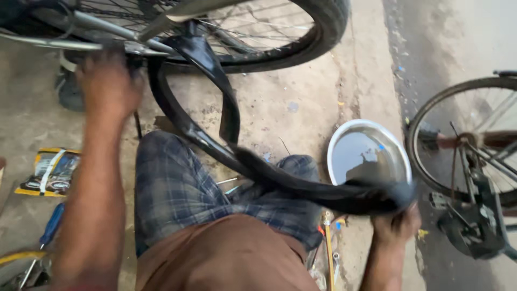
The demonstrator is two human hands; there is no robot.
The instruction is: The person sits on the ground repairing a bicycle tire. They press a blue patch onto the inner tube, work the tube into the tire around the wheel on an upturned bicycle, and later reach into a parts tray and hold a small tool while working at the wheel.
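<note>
Your right hand grips one end of a long black rubber inner tube, fingers wrapped shut around the limp, glossy loop just below the rim of a round white basin. The tube sags across your lap, over checked blue-grey cloth drawn across your knees, then climbs in a smooth curve toward the bicycle wheel at the top of the view, where it folds back on itself beside the metal frame.

Your left hand is raised at the wheel's lower edge, next to the tube's upper bend and the silver frame tubes; motion blur hides the fingers, so you cannot tell whether it is closed on anything.

The basin sits on the ground to your right, holding dark, still water that mirrors the shapes above it. The tube's held end lies just at the basin's near edge. Beyond it stands the spoked wheel of a second bicycle, thin-rimmed, with a dark pedal and crank low beside it.

The ground is rough, stained concrete, pale and gritty. To your left lies a flat yellow and black packet, and nearer you a screwdriver with a blue handle. A few slim metal tools rest by your right knee, too blurred to tell apart.
</note>
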